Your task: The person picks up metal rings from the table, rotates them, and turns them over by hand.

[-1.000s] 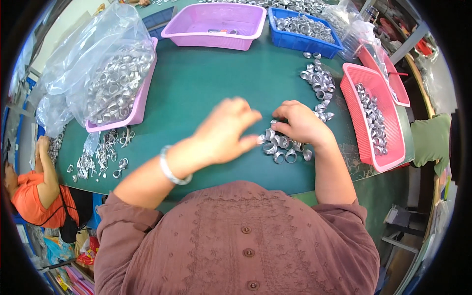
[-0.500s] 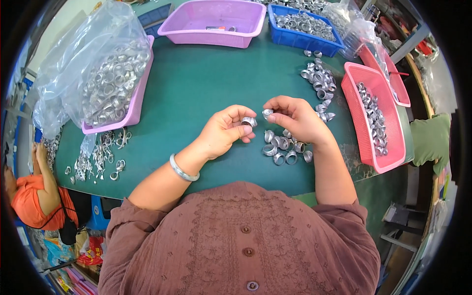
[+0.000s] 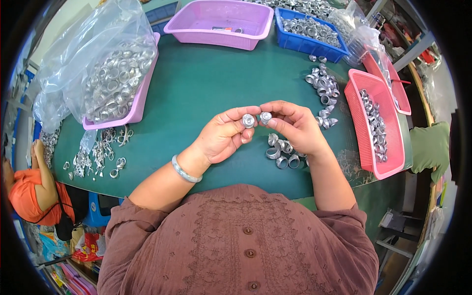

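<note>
My left hand is closed on a silver ring, whose round face is turned up. Close beside it, my right hand pinches a second, smaller-looking silver ring between thumb and forefinger. The two rings sit side by side with a small gap, and the fingertips of both hands meet just above them. Below my right hand lies a small group of silver rings, partly hidden by the hand. Farther off to the right, more rings lie in a loose line on the green table.
Rings fill a bagged purple basket on the left, a blue tray and a pink basket. Another purple basket stands at the back. Metal scraps lie front left. A person in orange sits at left.
The ring in my left hand has turned from its side to face up. Both hands have come together, bringing the two rings next to each other. The whole view has shifted slightly.
</note>
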`<move>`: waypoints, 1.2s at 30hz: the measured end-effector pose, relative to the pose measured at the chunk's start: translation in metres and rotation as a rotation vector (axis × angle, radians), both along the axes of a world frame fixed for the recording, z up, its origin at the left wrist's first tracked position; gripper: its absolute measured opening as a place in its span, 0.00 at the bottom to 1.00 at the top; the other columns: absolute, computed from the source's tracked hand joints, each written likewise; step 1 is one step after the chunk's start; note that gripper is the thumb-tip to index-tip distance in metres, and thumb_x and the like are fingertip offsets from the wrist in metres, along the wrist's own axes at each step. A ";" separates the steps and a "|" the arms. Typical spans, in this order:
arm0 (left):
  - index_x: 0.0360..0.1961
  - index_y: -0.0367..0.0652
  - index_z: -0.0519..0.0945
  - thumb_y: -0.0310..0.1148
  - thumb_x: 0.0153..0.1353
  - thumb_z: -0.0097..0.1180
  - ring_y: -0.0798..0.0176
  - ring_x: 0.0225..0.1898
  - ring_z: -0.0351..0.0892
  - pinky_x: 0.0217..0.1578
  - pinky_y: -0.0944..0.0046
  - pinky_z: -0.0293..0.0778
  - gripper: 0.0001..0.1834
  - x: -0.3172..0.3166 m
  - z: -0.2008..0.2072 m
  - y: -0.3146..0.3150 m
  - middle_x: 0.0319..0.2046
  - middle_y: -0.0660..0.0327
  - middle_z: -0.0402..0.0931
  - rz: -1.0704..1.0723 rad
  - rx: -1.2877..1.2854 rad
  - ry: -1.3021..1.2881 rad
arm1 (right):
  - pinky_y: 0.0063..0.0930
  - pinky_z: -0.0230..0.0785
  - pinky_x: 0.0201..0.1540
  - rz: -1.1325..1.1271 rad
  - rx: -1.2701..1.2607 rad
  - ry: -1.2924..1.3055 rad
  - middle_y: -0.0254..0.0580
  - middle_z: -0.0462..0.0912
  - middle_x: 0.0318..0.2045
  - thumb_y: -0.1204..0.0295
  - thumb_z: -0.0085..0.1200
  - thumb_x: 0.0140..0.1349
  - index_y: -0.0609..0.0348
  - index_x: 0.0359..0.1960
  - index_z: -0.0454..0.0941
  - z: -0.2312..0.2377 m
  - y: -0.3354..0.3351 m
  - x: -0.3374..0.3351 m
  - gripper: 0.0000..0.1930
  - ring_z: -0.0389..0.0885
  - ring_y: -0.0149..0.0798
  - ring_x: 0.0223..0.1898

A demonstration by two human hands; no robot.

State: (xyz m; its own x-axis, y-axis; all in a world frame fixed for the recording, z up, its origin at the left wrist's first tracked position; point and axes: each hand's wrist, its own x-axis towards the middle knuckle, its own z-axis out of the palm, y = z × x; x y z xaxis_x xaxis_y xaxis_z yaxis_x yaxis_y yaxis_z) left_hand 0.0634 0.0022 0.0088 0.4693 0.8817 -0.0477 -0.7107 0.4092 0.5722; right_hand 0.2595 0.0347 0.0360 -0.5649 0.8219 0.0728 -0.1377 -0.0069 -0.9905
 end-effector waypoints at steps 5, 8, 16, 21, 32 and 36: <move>0.48 0.38 0.72 0.23 0.61 0.45 0.71 0.30 0.70 0.31 0.76 0.70 0.14 -0.002 -0.003 0.000 0.35 0.61 0.72 -0.018 0.027 0.004 | 0.18 0.68 0.41 0.009 0.055 0.025 0.36 0.77 0.38 0.82 0.50 0.57 0.66 0.47 0.70 0.003 -0.003 -0.002 0.15 0.75 0.26 0.40; 0.49 0.39 0.71 0.23 0.60 0.46 0.72 0.29 0.70 0.31 0.77 0.69 0.14 -0.002 -0.004 0.001 0.35 0.62 0.72 -0.007 0.100 0.023 | 0.18 0.68 0.41 0.033 0.090 0.001 0.36 0.76 0.38 0.81 0.50 0.57 0.65 0.47 0.69 0.003 -0.003 -0.002 0.15 0.75 0.27 0.41; 0.43 0.42 0.71 0.25 0.59 0.49 0.73 0.29 0.69 0.29 0.76 0.67 0.10 -0.003 -0.004 0.001 0.34 0.63 0.72 0.009 0.093 0.059 | 0.19 0.68 0.40 0.036 0.153 -0.056 0.36 0.77 0.36 0.80 0.50 0.57 0.65 0.44 0.70 0.002 -0.004 -0.004 0.12 0.75 0.26 0.39; 0.39 0.42 0.72 0.26 0.58 0.52 0.72 0.27 0.70 0.28 0.75 0.67 0.08 -0.004 -0.006 0.002 0.34 0.62 0.73 0.000 0.118 0.077 | 0.19 0.68 0.40 0.036 0.175 -0.063 0.36 0.78 0.36 0.80 0.51 0.56 0.65 0.43 0.72 -0.001 -0.003 -0.004 0.12 0.75 0.26 0.38; 0.39 0.40 0.73 0.26 0.59 0.51 0.72 0.27 0.70 0.28 0.76 0.67 0.07 -0.006 -0.008 0.003 0.32 0.63 0.73 0.030 0.114 0.157 | 0.22 0.69 0.41 -0.016 0.458 -0.140 0.40 0.78 0.37 0.81 0.53 0.54 0.65 0.41 0.74 0.005 -0.004 -0.007 0.12 0.76 0.30 0.39; 0.39 0.39 0.73 0.25 0.59 0.51 0.72 0.27 0.70 0.27 0.76 0.67 0.07 -0.006 -0.008 0.003 0.32 0.63 0.73 0.024 0.107 0.157 | 0.25 0.70 0.41 -0.052 0.664 -0.242 0.44 0.78 0.37 0.81 0.55 0.50 0.63 0.38 0.74 0.004 -0.002 -0.007 0.12 0.78 0.37 0.39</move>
State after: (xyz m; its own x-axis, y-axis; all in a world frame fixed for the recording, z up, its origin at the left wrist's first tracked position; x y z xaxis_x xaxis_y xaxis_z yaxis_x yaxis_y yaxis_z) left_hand 0.0576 0.0051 0.0006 0.4424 0.8965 -0.0236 -0.6183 0.3240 0.7161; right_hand 0.2527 0.0327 0.0401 -0.5897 0.6738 0.4453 0.1032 0.6097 -0.7859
